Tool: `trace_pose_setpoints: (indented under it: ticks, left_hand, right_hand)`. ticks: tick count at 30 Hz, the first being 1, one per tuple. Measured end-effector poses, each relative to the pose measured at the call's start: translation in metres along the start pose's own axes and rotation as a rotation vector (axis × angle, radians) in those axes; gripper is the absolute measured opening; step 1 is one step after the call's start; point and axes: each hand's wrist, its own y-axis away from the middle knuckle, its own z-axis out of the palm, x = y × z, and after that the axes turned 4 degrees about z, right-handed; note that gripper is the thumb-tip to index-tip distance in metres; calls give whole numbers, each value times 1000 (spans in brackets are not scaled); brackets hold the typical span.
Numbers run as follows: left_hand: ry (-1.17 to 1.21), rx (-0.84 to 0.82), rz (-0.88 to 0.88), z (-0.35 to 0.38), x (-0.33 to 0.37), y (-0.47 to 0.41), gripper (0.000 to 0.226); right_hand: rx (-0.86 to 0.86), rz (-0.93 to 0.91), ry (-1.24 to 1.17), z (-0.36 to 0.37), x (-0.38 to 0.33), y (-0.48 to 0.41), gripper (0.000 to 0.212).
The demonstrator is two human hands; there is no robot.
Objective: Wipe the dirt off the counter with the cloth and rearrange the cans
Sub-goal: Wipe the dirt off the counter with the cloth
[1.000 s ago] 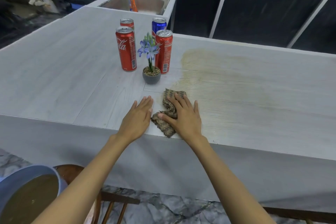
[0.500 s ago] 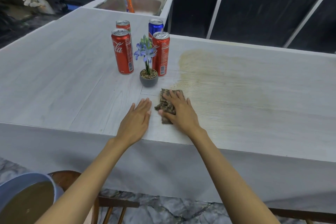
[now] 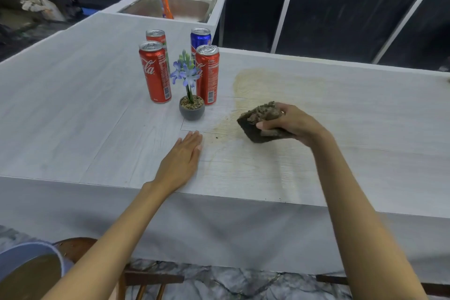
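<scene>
My right hand (image 3: 295,126) grips a bunched, dirty brown cloth (image 3: 259,120) and holds it lifted above the white counter (image 3: 73,105). A wide yellowish-brown stain (image 3: 280,95) spreads over the counter under and behind the cloth. My left hand (image 3: 181,162) lies flat on the counter near its front edge, fingers together, holding nothing. Behind it stand a red can (image 3: 154,72), a second red can (image 3: 209,75), a third red can (image 3: 155,35) and a blue can (image 3: 200,38), all upright.
A small grey pot with a blue flower (image 3: 191,102) stands in front of the cans. A sink (image 3: 175,6) with a white rack lies at the far end. A bucket of brown water (image 3: 26,268) sits on a wooden chair (image 3: 136,277) below the counter.
My right hand has gathered the cloth, lifted it off the counter and moved it right. The left hand has stayed flat in place.
</scene>
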Motion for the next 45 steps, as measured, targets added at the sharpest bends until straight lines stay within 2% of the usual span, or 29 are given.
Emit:
trace_pose_setpoints:
  ticks: [2, 4, 9, 11, 13, 16, 19, 21, 25, 28, 32, 34, 37, 39, 41, 43, 45]
  left_hand:
    - [2, -3, -3, 0, 2, -4, 46]
    - [-2, -3, -6, 1, 2, -7, 46]
    - [2, 16, -3, 3, 0, -7, 46]
    - [-9, 24, 1, 4, -1, -7, 46]
    - [-28, 36, 2, 5, -1, -7, 46]
    - [-73, 55, 1, 6, -2, -6, 47]
    - [-128, 80, -7, 6, -5, -7, 47]
    - [-145, 104, -14, 3, -9, -6, 46]
    - [-141, 104, -23, 1, -14, -4, 46]
    - [-163, 95, -22, 2, -13, -5, 47]
    - [-171, 85, -25, 2, -9, -6, 47]
    - [-179, 78, -25, 3, -7, -6, 48]
    - [-192, 81, -19, 4, -4, -8, 48]
    - [-171, 83, -12, 5, -2, -9, 48]
    - [-158, 71, 3, 8, 3, -10, 48]
    - [-143, 62, 21, 14, 10, -11, 48]
    - [-133, 39, 48, 21, 19, -11, 48]
  right_hand:
    - [-189, 101, -11, -14, -2, 0, 66]
    - [-183, 121, 191, -8, 2, -3, 63]
    - [294, -90, 759, 13, 30, -11, 90]
    - [405, -183, 883, 23, 38, -10, 77]
    - [399, -243, 876, 49, 49, -6, 59]
    - [370, -233, 868, 86, 62, -3, 66]
    - [366, -219, 896, 103, 45, -24, 72]
    - [341, -237, 915, 121, 28, -36, 65]
    - [305, -419, 980, 155, 30, -21, 51]
    - [288, -474, 1040, 131, 57, -1, 50]
    - [313, -208, 972, 74, 59, -27, 48]
    - [311, -127, 908, 75, 41, -46, 49]
    - [260, -227, 887, 120, 22, -44, 49]
    - [255, -358, 897, 146, 31, -19, 49]
    - [290, -400, 917, 141, 53, 10, 49]
    - [381, -337, 943, 105, 80, 26, 49]
    - [428, -189, 948, 58, 97, 27, 49]
